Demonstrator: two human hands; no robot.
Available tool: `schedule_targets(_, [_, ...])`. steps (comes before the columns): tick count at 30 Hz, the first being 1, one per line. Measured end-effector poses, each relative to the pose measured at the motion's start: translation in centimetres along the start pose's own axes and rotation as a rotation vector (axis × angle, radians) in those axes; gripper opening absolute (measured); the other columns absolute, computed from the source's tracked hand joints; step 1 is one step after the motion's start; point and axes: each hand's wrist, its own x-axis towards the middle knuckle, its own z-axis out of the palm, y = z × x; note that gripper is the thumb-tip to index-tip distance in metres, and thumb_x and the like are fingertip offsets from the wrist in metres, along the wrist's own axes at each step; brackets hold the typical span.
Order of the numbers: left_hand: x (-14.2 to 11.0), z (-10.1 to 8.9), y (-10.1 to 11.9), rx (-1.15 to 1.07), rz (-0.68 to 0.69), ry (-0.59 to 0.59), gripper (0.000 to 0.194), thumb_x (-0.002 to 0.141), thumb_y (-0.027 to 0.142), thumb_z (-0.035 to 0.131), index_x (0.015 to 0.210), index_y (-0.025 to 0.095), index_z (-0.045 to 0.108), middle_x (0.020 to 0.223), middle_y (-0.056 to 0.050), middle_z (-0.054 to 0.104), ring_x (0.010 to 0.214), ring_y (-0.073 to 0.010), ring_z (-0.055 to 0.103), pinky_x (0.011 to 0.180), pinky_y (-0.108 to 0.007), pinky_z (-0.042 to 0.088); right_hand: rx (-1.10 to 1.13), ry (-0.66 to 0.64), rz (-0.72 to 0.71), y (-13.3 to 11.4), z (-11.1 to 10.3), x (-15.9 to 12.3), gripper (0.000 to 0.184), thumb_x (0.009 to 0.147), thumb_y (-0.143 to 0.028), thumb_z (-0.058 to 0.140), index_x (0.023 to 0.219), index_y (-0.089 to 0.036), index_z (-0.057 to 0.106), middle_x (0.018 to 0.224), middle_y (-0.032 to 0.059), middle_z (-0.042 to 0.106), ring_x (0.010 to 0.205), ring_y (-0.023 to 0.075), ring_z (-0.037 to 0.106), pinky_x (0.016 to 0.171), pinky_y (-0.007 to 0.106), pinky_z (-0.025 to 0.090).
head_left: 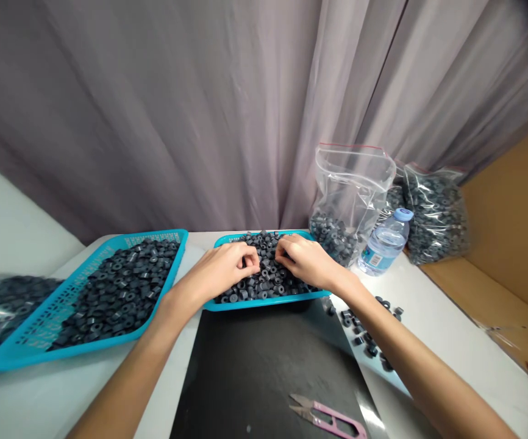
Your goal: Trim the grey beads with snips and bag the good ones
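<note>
Both my hands rest in the middle blue tray (264, 302), which is heaped with small dark grey rings (264, 281). My left hand (227, 263) lies on the heap with its fingers curled down into the rings. My right hand (305, 259) sits beside it, fingers also bent and pinched into the pile. The fingertips of both hands almost meet at the heap's centre. What each hand pinches is hidden among the rings.
A second blue tray (30, 341) of rings lies left. Clear zip bags (353, 195) of rings and a water bottle (385, 241) stand right. A black mat (264, 366) holds pink thread snips (328, 416). Loose rings (369, 329) lie scattered; cardboard (511, 244) stands right.
</note>
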Motion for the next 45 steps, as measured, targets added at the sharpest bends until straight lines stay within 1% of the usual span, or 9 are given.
schedule_targets(5, [0.1, -0.9, -0.4, -0.260, 0.023, -0.056, 0.021, 0.087, 0.040, 0.060, 0.081, 0.021, 0.066, 0.081, -0.001, 0.069, 0.074, -0.0171, 0.062, 0.071, -0.028, 0.047, 0.078, 0.021, 0.004, 0.9, -0.7, -0.3, 0.010, 0.099, -0.021, 0.043, 0.091, -0.020, 0.048, 0.091, 0.0056, 0.063, 0.083, 0.0179, 0.058, 0.075, 0.029, 0.042])
schedule_targets(12, [0.0, -1.1, -0.9, -0.686, -0.072, -0.068, 0.020, 0.083, 0.037, 0.068, 0.089, 0.019, 0.061, 0.084, -0.004, 0.076, 0.085, -0.0214, 0.075, 0.085, -0.035, 0.056, 0.191, 0.007, -0.009, 1.7, -1.2, -0.3, 0.007, 0.095, -0.018, 0.045, 0.090, -0.019, 0.048, 0.073, -0.0023, 0.058, 0.063, 0.0121, 0.053, 0.063, 0.024, 0.041])
schedule_targets(17, [0.0, -1.1, -0.7, -0.620, -0.044, -0.108, 0.022, 0.087, 0.037, 0.064, 0.094, 0.017, 0.069, 0.088, -0.005, 0.077, 0.093, -0.0219, 0.073, 0.090, -0.034, 0.055, 0.164, -0.011, -0.039, 1.4, -0.4, -0.3, 0.004, 0.091, -0.024, 0.061, 0.092, -0.020, 0.059, 0.090, 0.0023, 0.062, 0.089, 0.0173, 0.058, 0.079, 0.029, 0.043])
schedule_targets(20, [-0.1, -1.3, -0.5, -0.565, -0.047, -0.122, 0.027, 0.087, 0.040, 0.064, 0.101, 0.018, 0.071, 0.096, -0.005, 0.077, 0.098, -0.0228, 0.071, 0.093, -0.037, 0.054, 0.146, -0.015, -0.055, 1.3, -0.2, -0.4, 0.005, 0.091, -0.020, 0.061, 0.086, -0.021, 0.062, 0.094, 0.0038, 0.061, 0.098, 0.0196, 0.057, 0.087, 0.032, 0.043])
schedule_targets(25, [-0.1, -1.0, -0.2, -0.638, -0.017, -0.140, 0.027, 0.080, 0.033, 0.073, 0.102, 0.018, 0.068, 0.098, -0.004, 0.076, 0.099, -0.0212, 0.071, 0.096, -0.036, 0.053, 0.172, 0.045, -0.052, 1.4, -1.0, -0.5, 0.006, 0.089, -0.015, 0.055, 0.087, -0.019, 0.059, 0.093, 0.0040, 0.061, 0.086, 0.0166, 0.058, 0.081, 0.029, 0.044])
schedule_targets(30, [0.0, -0.9, 0.1, -0.655, 0.002, -0.122, 0.022, 0.079, 0.030, 0.074, 0.096, 0.018, 0.067, 0.096, -0.003, 0.075, 0.094, -0.0197, 0.072, 0.094, -0.035, 0.054, 0.223, 0.108, 0.002, 1.8, -1.4, -0.4, 0.010, 0.084, -0.018, 0.055, 0.076, -0.020, 0.048, 0.076, -0.0006, 0.061, 0.069, 0.0135, 0.057, 0.067, 0.025, 0.044])
schedule_targets(34, [0.0, -0.9, 0.2, -0.640, -0.003, -0.128, 0.023, 0.080, 0.031, 0.073, 0.097, 0.018, 0.067, 0.096, -0.003, 0.075, 0.096, -0.0195, 0.071, 0.095, -0.036, 0.053, 0.232, 0.108, 0.010, 2.0, -1.0, -0.4, 0.005, 0.083, -0.018, 0.055, 0.083, -0.020, 0.050, 0.070, -0.0036, 0.057, 0.063, 0.0119, 0.054, 0.061, 0.023, 0.041])
schedule_targets(40, [-0.1, -1.2, 0.1, -0.592, -0.004, -0.136, 0.022, 0.088, 0.038, 0.063, 0.100, 0.019, 0.065, 0.080, 0.000, 0.072, 0.078, -0.0166, 0.067, 0.078, -0.031, 0.055, 0.164, 0.048, -0.048, 1.8, -1.1, -0.6, 0.023, 0.087, -0.016, 0.053, 0.109, -0.022, 0.060, 0.080, -0.0014, 0.056, 0.072, 0.0136, 0.053, 0.070, 0.025, 0.042])
schedule_targets(45, [0.0, -1.0, 0.2, -0.488, 0.007, -0.147, 0.025, 0.085, 0.042, 0.064, 0.089, 0.017, 0.067, 0.080, -0.002, 0.071, 0.077, -0.0176, 0.065, 0.075, -0.030, 0.052, 0.114, 0.032, -0.066, 2.0, -0.2, -0.4, 0.011, 0.092, -0.017, 0.053, 0.095, -0.020, 0.064, 0.086, 0.0014, 0.056, 0.076, 0.0138, 0.054, 0.073, 0.025, 0.042])
